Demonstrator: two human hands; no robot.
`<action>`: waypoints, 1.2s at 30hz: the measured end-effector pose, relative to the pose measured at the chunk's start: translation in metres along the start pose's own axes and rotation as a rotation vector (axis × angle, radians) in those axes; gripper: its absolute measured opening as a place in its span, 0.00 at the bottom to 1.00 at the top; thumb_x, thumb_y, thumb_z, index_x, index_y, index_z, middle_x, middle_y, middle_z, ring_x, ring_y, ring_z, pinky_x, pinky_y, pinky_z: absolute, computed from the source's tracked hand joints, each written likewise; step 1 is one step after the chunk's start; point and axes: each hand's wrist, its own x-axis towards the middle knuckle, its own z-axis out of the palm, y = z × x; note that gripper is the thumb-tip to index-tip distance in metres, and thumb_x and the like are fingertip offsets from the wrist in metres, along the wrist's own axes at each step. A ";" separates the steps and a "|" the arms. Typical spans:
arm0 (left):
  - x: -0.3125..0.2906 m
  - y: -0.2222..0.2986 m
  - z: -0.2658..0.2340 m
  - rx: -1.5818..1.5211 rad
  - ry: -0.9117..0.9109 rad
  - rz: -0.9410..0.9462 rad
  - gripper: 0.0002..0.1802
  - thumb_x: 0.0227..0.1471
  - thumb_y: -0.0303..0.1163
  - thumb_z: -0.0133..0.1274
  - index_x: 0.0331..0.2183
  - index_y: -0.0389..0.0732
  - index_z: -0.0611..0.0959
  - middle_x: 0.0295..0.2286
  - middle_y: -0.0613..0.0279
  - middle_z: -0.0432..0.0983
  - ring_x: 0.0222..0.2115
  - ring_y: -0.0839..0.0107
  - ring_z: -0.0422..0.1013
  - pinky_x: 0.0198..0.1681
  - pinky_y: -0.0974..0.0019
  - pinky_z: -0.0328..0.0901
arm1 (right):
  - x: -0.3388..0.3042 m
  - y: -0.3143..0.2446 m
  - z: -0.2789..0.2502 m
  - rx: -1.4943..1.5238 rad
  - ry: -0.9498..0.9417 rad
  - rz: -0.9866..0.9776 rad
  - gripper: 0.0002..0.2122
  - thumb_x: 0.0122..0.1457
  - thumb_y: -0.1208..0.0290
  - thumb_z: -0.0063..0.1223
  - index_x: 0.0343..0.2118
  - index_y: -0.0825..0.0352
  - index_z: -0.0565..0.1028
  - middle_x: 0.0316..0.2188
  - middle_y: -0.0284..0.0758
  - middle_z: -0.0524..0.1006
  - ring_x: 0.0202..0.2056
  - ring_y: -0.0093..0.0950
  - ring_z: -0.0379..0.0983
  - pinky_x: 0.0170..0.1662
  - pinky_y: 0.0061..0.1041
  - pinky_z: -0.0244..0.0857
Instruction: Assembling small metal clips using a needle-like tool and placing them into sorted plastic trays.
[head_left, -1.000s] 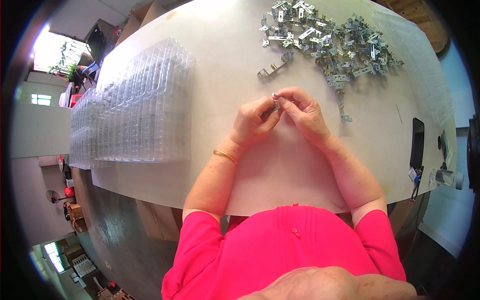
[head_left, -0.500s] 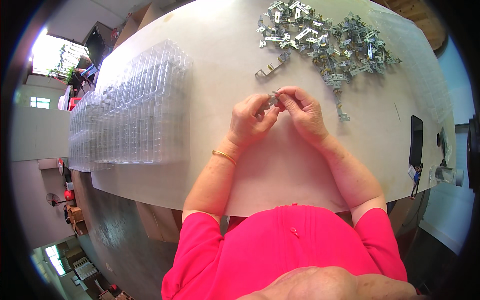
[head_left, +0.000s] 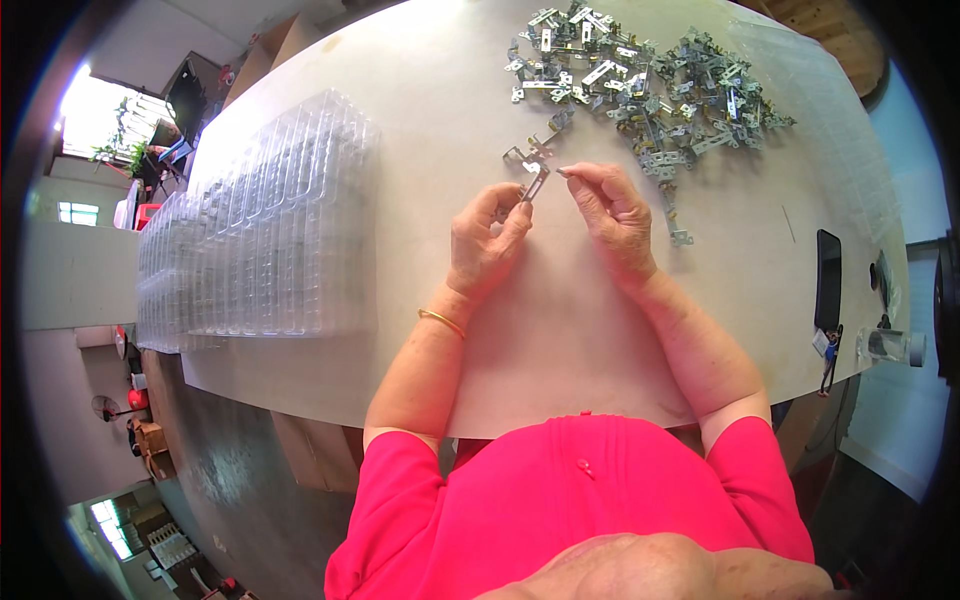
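Note:
My left hand (head_left: 486,240) pinches a small metal bracket (head_left: 537,184) between thumb and fingers, its slotted end pointing up and away from me. My right hand (head_left: 617,225) is just to the right, thumb and forefinger pressed together at the tips. A small greyish bit seems to show at those fingertips, too small to name. A gap separates the right fingertips from the bracket. Just beyond, a loose metal bracket (head_left: 559,122) lies on the table, partly overlapped in view by the held one. Past it spreads a heap of similar metal brackets (head_left: 640,90).
Stacked clear plastic trays (head_left: 290,220) stand on the table's left side. More clear plastic trays (head_left: 815,110) lie at the far right. Along the right edge are a black phone (head_left: 828,280), a thin pin-like piece (head_left: 788,224) and a clear bottle (head_left: 890,347).
My hands, together around the bracket before, have come apart. The left has turned the bracket so more of it shows; the right has drawn slightly away to the right.

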 end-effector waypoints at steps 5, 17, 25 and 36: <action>0.002 -0.006 0.002 0.043 0.055 0.100 0.11 0.56 0.25 0.58 0.42 0.33 0.78 0.33 0.64 0.77 0.30 0.79 0.74 0.35 0.74 0.71 | -0.006 -0.006 0.004 -0.116 -0.089 0.024 0.05 0.60 0.78 0.57 0.38 0.66 0.79 0.29 0.30 0.79 0.27 0.17 0.71 0.31 0.18 0.66; 0.003 0.001 0.008 0.346 0.126 0.410 0.14 0.49 0.22 0.63 0.39 0.35 0.79 0.30 0.61 0.79 0.27 0.76 0.75 0.32 0.72 0.72 | -0.007 -0.008 0.000 -0.284 -0.173 0.054 0.04 0.59 0.77 0.55 0.37 0.66 0.77 0.30 0.42 0.79 0.27 0.33 0.78 0.29 0.27 0.69; 0.001 0.006 0.004 0.331 0.234 0.313 0.11 0.52 0.23 0.59 0.39 0.34 0.80 0.30 0.62 0.77 0.28 0.75 0.73 0.35 0.72 0.70 | -0.009 -0.006 0.001 -0.236 -0.189 0.111 0.04 0.61 0.75 0.55 0.37 0.66 0.77 0.23 0.38 0.77 0.22 0.26 0.73 0.27 0.25 0.66; 0.015 -0.006 -0.026 0.529 0.403 0.062 0.11 0.56 0.34 0.58 0.33 0.35 0.84 0.28 0.64 0.72 0.26 0.76 0.67 0.30 0.71 0.64 | -0.010 -0.002 0.002 -0.210 -0.200 0.146 0.04 0.61 0.74 0.55 0.37 0.66 0.77 0.20 0.32 0.75 0.21 0.21 0.69 0.26 0.23 0.64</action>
